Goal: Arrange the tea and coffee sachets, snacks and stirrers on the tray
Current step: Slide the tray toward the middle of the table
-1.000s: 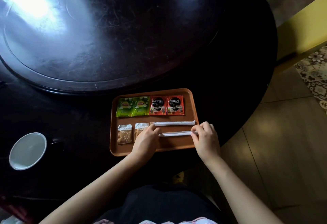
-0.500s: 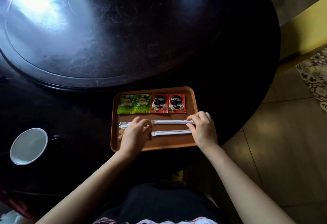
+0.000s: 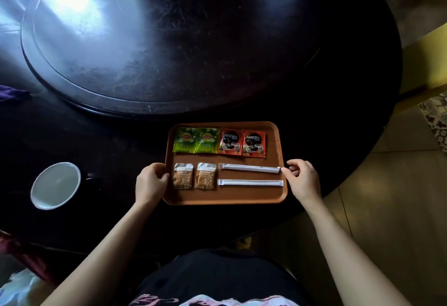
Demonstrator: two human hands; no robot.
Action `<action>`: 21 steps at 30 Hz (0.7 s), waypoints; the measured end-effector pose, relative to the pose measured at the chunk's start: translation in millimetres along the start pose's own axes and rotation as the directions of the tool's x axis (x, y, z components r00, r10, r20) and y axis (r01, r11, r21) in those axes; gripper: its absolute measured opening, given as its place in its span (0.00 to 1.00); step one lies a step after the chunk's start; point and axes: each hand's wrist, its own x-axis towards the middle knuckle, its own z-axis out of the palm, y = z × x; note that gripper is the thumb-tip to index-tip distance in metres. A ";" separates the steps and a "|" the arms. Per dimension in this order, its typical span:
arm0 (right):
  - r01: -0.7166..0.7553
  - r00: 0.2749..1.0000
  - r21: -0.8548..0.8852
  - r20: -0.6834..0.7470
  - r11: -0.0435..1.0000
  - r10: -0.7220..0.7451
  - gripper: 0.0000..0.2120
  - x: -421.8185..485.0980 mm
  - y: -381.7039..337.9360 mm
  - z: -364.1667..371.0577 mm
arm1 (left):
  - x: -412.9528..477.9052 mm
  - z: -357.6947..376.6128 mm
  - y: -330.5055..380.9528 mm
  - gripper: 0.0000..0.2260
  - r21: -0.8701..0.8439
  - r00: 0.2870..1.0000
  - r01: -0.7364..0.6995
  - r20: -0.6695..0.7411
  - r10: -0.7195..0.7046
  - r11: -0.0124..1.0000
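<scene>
An orange-brown tray lies on the dark table in front of me. Its back row holds two green tea sachets and two red coffee sachets. In the front row lie two brown snack packets and, right of them, two white wrapped stirrers, one behind the other. My left hand grips the tray's left rim, thumb over the edge. At the right rim, my right hand has loosely curled fingers, and its thumb tip touches the end of the far stirrer.
A white-lined cup stands on the table to the left of the tray. A large round turntable fills the table behind it. The table's curved edge runs close on the right, with tiled floor beyond. A purple cloth lies far left.
My left hand has left the snack packets and moved out to the tray's left rim. My right hand has slid right, to the end of the far stirrer.
</scene>
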 end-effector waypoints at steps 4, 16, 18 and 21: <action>-0.044 0.994 -0.071 0.097 0.996 0.051 0.13 8.6 -4.4 -0.8 | 6.1 -2.6 3.3 0.08 -0.003 1.000 0.023 0.022 -0.023 1.000; -0.175 0.970 -0.071 0.160 0.982 0.184 0.10 15.7 -18.4 -9.7 | 17.8 -30.5 13.5 0.04 -0.031 0.966 0.018 0.258 -0.009 0.999; -0.184 0.967 -0.048 0.171 0.982 0.189 0.10 10.8 -17.4 -14.7 | 14.0 -31.5 12.3 0.05 -0.040 0.965 0.011 0.263 0.000 0.999; -0.198 0.964 -0.005 0.182 0.980 0.196 0.09 5.1 -18.5 -21.0 | 10.3 -34.8 10.7 0.08 -0.059 0.963 0.010 0.270 0.007 0.998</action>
